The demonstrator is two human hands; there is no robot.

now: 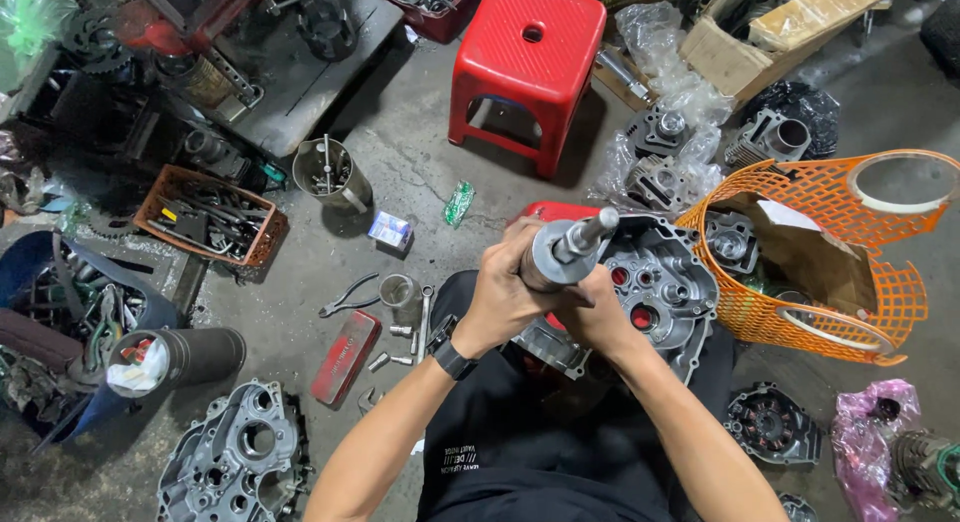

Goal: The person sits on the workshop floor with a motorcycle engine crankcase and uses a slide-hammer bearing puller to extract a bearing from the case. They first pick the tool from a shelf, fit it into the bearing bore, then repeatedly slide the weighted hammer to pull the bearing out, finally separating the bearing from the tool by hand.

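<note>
Grey steel stepped shaft [567, 250], mid-frame, is clenched by left hand [503, 294] and right hand [598, 317], both grips pinching it upright over the silver engine crankcase [668, 287].

You are looking down at a stained grey concrete floor [400, 162] under even, bright light. A red plastic stool [525, 67] stands ahead of you, with a dark metal workbench [300, 77] to its left. An orange mesh basket [830, 252] lies tipped on your right, a cardboard box [750, 42] beyond it, and a brown crate of tools [210, 217] on your left.
</note>
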